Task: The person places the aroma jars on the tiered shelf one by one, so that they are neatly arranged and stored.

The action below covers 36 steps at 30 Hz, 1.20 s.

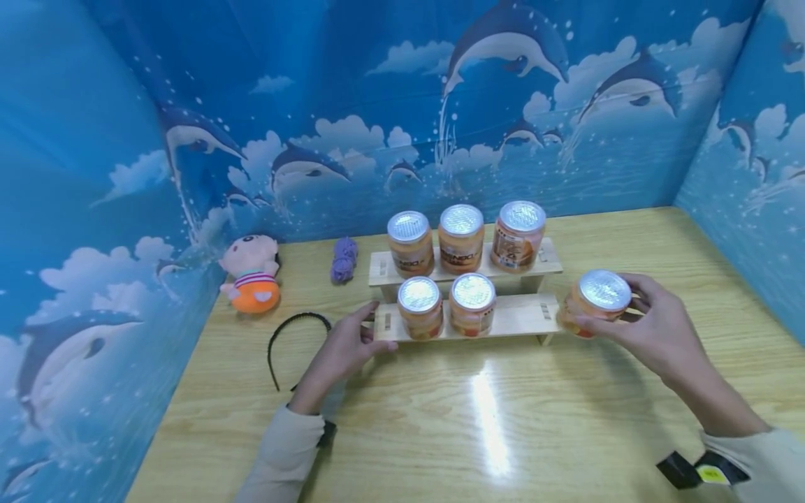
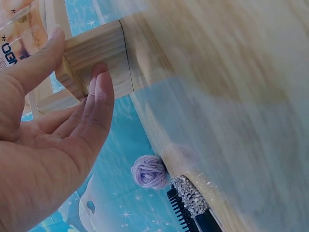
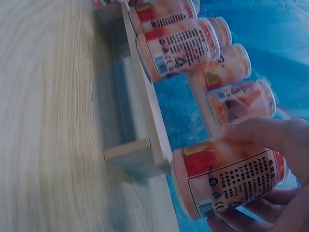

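A two-step wooden rack (image 1: 516, 320) stands on the table. My left hand (image 1: 344, 344) grips the left end of its lower step, the thumb on one face of the board (image 2: 104, 46) and the fingers against the other side. Off the right end of that step, my right hand (image 1: 657, 325) holds an orange-labelled can (image 1: 594, 300) with a silver lid, thumb on the near side, the other fingers round the back. On the lower step two similar cans (image 1: 420, 307) stand side by side at the left and middle. Three more cans (image 1: 462, 241) line the upper step.
Left of the rack lie a purple yarn bundle (image 1: 343, 260) and a black headband (image 1: 277, 346). A plush toy (image 1: 253, 274) in orange shorts rests at the back left. Dolphin-printed blue walls (image 1: 352, 84) close off the table's back and sides.
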Each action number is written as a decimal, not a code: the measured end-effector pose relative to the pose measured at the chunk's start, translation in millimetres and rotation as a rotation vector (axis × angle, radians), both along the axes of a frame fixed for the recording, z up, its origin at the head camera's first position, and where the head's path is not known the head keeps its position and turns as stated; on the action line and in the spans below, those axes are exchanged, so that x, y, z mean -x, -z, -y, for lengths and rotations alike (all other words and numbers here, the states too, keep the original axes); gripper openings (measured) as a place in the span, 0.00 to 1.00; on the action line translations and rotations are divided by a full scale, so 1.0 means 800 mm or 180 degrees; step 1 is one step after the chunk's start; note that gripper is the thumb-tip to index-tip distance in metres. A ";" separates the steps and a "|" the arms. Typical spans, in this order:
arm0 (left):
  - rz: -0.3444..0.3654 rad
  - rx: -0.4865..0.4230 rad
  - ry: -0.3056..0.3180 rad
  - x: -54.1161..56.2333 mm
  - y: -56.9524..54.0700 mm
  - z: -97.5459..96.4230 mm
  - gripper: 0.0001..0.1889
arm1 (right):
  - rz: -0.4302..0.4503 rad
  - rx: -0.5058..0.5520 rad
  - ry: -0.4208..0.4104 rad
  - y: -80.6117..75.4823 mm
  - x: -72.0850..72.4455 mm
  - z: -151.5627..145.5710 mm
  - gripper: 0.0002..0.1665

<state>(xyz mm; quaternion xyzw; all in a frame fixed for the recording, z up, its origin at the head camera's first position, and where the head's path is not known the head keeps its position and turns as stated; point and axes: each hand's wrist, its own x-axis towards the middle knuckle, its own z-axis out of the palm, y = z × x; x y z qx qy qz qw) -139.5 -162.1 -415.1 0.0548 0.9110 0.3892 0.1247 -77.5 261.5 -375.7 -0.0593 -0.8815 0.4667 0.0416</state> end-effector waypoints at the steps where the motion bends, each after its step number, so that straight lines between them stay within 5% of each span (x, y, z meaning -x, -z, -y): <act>1: 0.0000 0.0003 -0.0001 0.000 0.000 0.000 0.49 | 0.0003 0.0004 -0.0039 -0.001 0.000 0.004 0.56; 36: 0.0055 -0.0043 -0.0044 0.000 0.000 -0.001 0.49 | -0.0081 0.0159 -0.0567 -0.003 0.025 0.084 0.51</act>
